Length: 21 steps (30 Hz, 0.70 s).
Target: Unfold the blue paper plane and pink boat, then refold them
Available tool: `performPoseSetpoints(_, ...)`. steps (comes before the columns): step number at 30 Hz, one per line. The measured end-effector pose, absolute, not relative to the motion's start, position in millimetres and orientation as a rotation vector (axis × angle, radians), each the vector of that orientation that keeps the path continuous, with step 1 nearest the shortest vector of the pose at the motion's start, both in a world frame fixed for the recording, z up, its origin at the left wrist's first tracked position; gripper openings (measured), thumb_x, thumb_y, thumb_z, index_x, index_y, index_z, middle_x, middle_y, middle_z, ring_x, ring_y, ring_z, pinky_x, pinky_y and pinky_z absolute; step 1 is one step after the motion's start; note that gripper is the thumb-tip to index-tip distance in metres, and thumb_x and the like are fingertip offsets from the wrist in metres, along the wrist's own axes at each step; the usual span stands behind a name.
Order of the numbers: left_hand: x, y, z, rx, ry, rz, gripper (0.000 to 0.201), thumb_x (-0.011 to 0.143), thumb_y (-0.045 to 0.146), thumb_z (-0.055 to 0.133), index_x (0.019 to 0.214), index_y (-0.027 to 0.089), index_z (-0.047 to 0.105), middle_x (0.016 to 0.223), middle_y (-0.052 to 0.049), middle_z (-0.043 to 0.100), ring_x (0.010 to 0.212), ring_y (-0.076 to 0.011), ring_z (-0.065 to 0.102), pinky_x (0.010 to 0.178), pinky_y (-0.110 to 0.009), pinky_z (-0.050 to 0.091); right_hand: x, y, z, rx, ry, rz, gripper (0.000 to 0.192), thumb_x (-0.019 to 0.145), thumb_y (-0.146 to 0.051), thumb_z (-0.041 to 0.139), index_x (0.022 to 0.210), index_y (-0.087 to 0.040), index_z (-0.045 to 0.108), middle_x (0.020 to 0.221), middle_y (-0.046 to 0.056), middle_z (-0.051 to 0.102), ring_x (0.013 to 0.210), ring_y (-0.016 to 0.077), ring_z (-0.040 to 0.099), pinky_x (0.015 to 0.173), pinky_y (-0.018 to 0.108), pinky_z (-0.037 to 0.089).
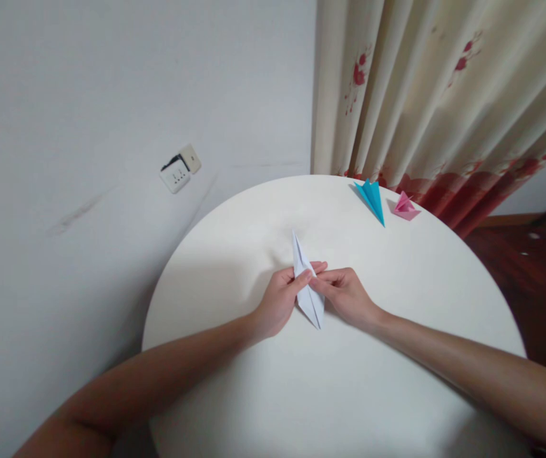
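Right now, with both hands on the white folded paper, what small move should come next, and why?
Probably press the fold flat. The left hand and right hand pinch the white folded paper near its middle, and it lies long and pointed on the round table, with its upper flap seemingly a little raised.

A round white table [349, 394] carries everything here. Near its far edge lie two small folded paper pieces, just beside each other: a blue folded paper [372, 198], long and pointed, and a pink folded paper [405, 207] closer to the far right edge. Around the table's middle sits a white folded paper [307, 289], narrow and pointed at both ends.
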State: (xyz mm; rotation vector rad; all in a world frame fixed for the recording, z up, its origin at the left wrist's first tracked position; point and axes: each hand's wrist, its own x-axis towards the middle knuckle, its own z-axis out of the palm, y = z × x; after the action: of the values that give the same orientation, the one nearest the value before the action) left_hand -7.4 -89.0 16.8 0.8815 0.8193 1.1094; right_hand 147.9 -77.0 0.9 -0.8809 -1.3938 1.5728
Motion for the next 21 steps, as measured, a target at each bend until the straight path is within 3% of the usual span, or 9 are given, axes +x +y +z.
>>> performPoseSetpoints(6,-14.3,-85.8,23.5,0.861,0.613,1.061,0.055,0.088,0.047,0.068,0.132,0.016,0.061,0.137,-0.020,0.059,0.134,-0.0350,0.049,0.113,-0.051,0.033,149.4,-79.2,7.8,-0.848,-1.343,1.592,0.040,0.081,-0.049,0.073,0.065,-0.013,0.073,0.067,0.003,0.064,0.063,0.0148,0.052,0.060,0.029,0.040)
performPoseSetpoints(21,-7.2,-91.1,21.4,0.851,0.688,1.069,0.049,0.088,0.042,0.069,0.128,0.013,0.065,0.135,-0.020,0.060,0.134,-0.0353,0.049,0.114,-0.051,0.031,148.7,-77.9,5.0,-0.894,-1.368,1.575,0.041,0.084,-0.050,0.069,0.073,-0.012,0.075,0.066,0.002,0.062,0.059,0.0114,0.044,0.056,0.026,0.032)
